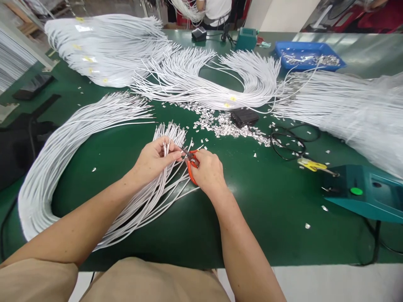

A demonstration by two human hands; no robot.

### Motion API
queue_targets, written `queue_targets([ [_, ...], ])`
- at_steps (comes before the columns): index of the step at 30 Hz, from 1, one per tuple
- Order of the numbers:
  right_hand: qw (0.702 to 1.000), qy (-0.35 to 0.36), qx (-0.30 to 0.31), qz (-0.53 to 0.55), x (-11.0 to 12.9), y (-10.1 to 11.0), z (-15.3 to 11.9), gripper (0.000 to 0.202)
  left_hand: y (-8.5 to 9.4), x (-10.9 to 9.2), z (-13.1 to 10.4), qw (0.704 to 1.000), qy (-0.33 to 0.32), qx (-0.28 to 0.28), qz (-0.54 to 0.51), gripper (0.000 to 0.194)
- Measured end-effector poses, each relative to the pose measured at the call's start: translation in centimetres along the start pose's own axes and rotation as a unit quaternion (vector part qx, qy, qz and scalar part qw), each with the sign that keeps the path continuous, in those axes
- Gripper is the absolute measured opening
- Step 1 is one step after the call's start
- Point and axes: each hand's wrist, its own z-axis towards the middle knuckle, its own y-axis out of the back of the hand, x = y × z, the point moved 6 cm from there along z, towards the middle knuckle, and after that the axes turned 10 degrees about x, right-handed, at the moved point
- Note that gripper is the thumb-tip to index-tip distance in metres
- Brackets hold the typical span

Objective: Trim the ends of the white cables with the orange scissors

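Observation:
My left hand (pixel 157 158) pinches a few white cables (pixel 162 180) near their ends. In my right hand (pixel 209 167) is a pair of scissors or snips with orange handles (pixel 191 173); its dark blades meet the cable ends at my left fingertips. Exactly what lies between the blades is too small to tell. Beneath both hands, the cables belong to a large bundle (pixel 37 184) that curves round to the left on the green table. Its other ends fan out behind my left hand.
Further white bundles (pixel 110 50) lie across the back and right. Small silvery pieces (pixel 220 123) are scattered mid-table around a black block (pixel 244 117). A blue tray (pixel 310 56) stands at the back. At right are a teal machine (pixel 365 193) and yellow-handled tool (pixel 311 164). A person (pixel 215 12) is beyond.

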Motion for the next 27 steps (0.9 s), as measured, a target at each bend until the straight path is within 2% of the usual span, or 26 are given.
queue_targets([
  [4, 1.000, 0.004, -0.001, 0.001, 0.0, 0.0, 0.0, 0.020, 0.2, 0.1, 0.0, 1.000, -0.006, -0.005, 0.015, 0.030],
  [9, 1.000, 0.009, -0.003, -0.005, 0.2, -0.4, -0.1, 0.021, -0.1, 0.2, 0.0, 0.999, 0.000, -0.001, -0.044, 0.024],
  [13, 1.000, 0.006, -0.002, 0.003, 0.0, -0.4, 0.0, 0.021, 0.0, 0.1, 0.0, 0.999, -0.007, -0.008, -0.031, 0.025],
  [15, 0.999, -0.007, 0.006, 0.039, -0.4, -0.3, 0.0, 0.021, 0.2, 0.1, 0.0, 1.000, -0.008, -0.020, -0.010, 0.025],
  [17, 0.991, -0.029, 0.002, 0.127, -0.9, 0.0, 0.0, 0.021, 0.3, 0.0, -0.1, 0.999, -0.004, -0.032, 0.017, 0.026],
  [19, 0.963, -0.042, -0.013, 0.266, -1.2, 0.3, 0.0, 0.018, 0.3, -0.2, -0.2, 0.998, 0.002, -0.040, 0.046, 0.026],
  [23, 0.852, -0.045, -0.034, 0.521, -1.0, 0.0, 0.1, 0.017, 0.2, -0.8, -0.5, 0.992, 0.011, -0.056, 0.114, 0.023],
  [25, 0.818, -0.054, -0.040, 0.571, -0.9, -0.3, 0.1, 0.018, 0.2, -1.1, -0.7, 0.986, 0.015, -0.066, 0.152, 0.021],
  [27, 0.808, -0.058, -0.045, 0.584, -0.8, -0.5, 0.1, 0.016, 0.1, -1.2, -0.7, 0.983, 0.019, -0.071, 0.170, 0.020],
])
